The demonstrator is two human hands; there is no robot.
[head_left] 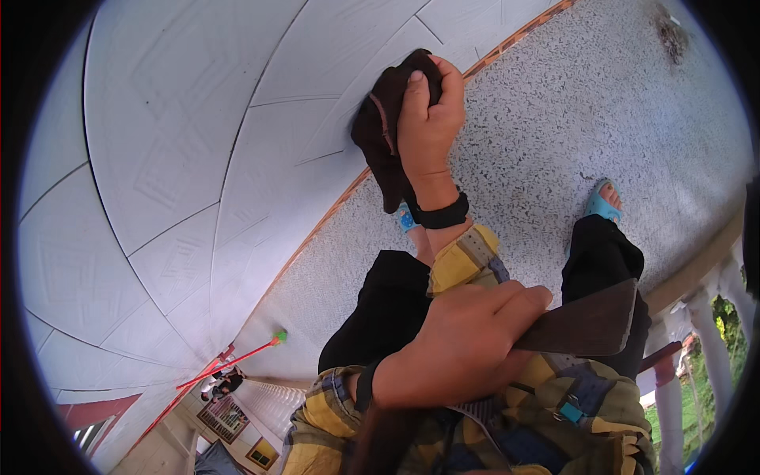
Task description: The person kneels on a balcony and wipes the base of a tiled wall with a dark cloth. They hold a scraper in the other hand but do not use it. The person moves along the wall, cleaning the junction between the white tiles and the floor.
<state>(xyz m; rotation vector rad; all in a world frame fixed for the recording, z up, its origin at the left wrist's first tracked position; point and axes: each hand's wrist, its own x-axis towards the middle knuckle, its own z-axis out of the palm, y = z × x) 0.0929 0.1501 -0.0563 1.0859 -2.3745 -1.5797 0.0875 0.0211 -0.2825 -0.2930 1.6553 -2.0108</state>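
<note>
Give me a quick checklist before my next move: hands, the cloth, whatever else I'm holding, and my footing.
1. Right hand gripping the dark brown cloth: ok, pinched by thumb and fingers.
2. Cloth spread flat: not ok, it is bunched.
3. Cloth touching the white tiled wall: cannot tell.
4. Left hand closed around the flat dark brown piece: ok.
5. That piece clear of the black right trouser leg: cannot tell, they overlap in view.
6. Both blue sandals fully visible: not ok, the left is partly hidden.
</note>
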